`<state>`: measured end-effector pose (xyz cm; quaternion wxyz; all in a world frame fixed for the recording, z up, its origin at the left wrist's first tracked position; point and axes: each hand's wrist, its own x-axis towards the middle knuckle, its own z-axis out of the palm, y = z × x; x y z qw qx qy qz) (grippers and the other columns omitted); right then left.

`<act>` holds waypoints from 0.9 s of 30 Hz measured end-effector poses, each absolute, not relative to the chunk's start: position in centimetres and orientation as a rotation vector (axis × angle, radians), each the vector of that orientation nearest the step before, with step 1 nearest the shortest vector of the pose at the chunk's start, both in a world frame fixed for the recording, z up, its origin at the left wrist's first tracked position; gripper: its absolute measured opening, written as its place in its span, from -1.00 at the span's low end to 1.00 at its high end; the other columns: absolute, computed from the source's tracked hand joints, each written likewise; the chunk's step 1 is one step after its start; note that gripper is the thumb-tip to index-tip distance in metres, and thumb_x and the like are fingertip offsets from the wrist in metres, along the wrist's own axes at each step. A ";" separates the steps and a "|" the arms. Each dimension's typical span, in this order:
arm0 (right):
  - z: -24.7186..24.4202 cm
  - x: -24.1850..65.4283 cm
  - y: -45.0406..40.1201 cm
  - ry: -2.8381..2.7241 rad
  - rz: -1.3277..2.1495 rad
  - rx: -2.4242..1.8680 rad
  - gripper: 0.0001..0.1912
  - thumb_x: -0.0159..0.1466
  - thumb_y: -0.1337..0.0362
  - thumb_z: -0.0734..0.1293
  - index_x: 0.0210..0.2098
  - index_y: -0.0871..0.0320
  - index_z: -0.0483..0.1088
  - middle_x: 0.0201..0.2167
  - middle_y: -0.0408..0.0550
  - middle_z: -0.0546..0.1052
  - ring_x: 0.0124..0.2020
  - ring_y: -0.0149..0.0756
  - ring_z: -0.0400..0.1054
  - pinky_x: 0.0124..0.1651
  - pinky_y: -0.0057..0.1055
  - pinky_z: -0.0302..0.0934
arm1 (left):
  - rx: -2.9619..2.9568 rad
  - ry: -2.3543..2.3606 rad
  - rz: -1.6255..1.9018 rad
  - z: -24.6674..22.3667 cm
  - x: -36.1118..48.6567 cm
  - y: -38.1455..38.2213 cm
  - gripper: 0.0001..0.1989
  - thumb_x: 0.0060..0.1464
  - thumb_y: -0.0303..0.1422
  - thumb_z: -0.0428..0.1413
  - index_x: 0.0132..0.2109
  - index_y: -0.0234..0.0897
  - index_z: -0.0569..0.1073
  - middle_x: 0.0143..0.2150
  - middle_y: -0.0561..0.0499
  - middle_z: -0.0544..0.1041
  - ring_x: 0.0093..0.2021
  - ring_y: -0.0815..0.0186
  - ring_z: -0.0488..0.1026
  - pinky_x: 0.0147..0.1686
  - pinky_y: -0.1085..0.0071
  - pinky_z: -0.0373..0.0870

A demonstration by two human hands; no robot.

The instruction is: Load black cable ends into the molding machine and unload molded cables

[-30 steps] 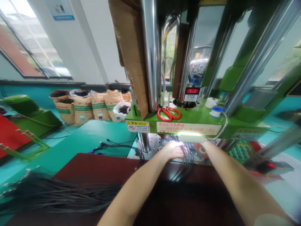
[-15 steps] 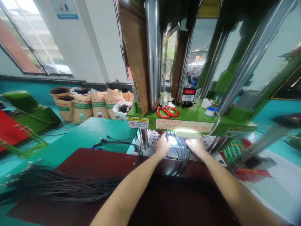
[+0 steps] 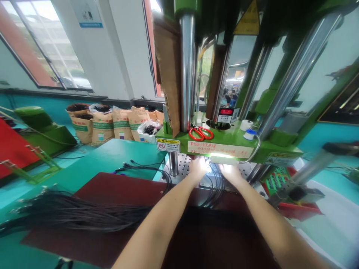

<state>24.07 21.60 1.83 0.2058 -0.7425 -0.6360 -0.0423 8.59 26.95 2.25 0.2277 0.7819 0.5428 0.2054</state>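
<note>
Both hands reach under the green press plate (image 3: 179, 144), beside a brightly lit mould (image 3: 209, 169). My left hand (image 3: 198, 167) is at the mould's left side, its fingers blurred by glare. On the other side is my right hand (image 3: 230, 172), close to the black cables (image 3: 215, 179) that run from the mould toward me. Whether either hand grips anything cannot be made out. A lit lamp tube (image 3: 224, 160) hangs just above the hands. Red-handled scissors (image 3: 201, 133) lie on the press plate.
A big bundle of black cables (image 3: 84, 213) lies on the brown board (image 3: 112, 186) at left. More cables (image 3: 140, 167) rest on the green table (image 3: 106, 157). Metal columns (image 3: 187, 74) rise around the press. A button panel (image 3: 278, 179) stands at right, sacks (image 3: 102, 125) behind.
The camera view has shifted slightly, moving the scene a little to the right on the left side. My left hand has moved a little over the mould's left side; my right hand stays nearly in place.
</note>
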 end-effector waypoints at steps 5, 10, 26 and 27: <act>1.9 22.9 21.7 -1.867 -0.196 -2.107 -0.70 0.11 0.42 0.15 -0.20 0.26 0.41 -0.20 0.15 0.48 -0.14 -0.09 0.33 -0.09 -0.26 0.13 | 2.261 1.549 0.472 2.8 9.8 26.6 -0.76 0.02 -0.37 -0.06 -0.21 -0.35 0.43 -0.25 -0.14 0.49 -0.17 0.18 0.41 -0.19 0.31 0.29; 1.3 23.2 22.3 -1.888 -0.240 -2.098 -0.73 0.12 0.43 0.13 -0.28 0.26 0.43 -0.27 0.13 0.51 -0.18 -0.14 0.35 -0.10 -0.32 0.16 | 2.371 1.564 0.482 1.9 9.3 26.5 -0.72 0.03 -0.43 -0.08 -0.12 -0.40 0.38 -0.26 -0.17 0.49 -0.22 0.21 0.43 -0.22 0.35 0.32; 2.2 22.1 22.5 -2.045 -0.337 -1.921 -0.72 0.18 0.37 0.12 -0.26 0.19 0.43 -0.32 0.05 0.53 -0.20 -0.16 0.37 -0.08 -0.28 0.18 | 2.597 1.430 0.586 2.2 10.7 24.5 -0.72 0.09 -0.42 -0.12 -0.19 -0.41 0.44 -0.27 -0.18 0.47 -0.09 0.15 0.31 -0.11 0.26 0.26; 2.2 21.9 22.6 -2.046 -0.345 -1.918 -0.72 0.18 0.38 0.12 -0.27 0.20 0.43 -0.33 0.05 0.53 -0.21 -0.16 0.37 -0.08 -0.28 0.18 | 2.598 1.427 0.585 2.0 10.8 24.6 -0.72 0.08 -0.44 -0.12 -0.19 -0.43 0.44 -0.30 -0.18 0.47 -0.10 0.15 0.32 -0.10 0.26 0.25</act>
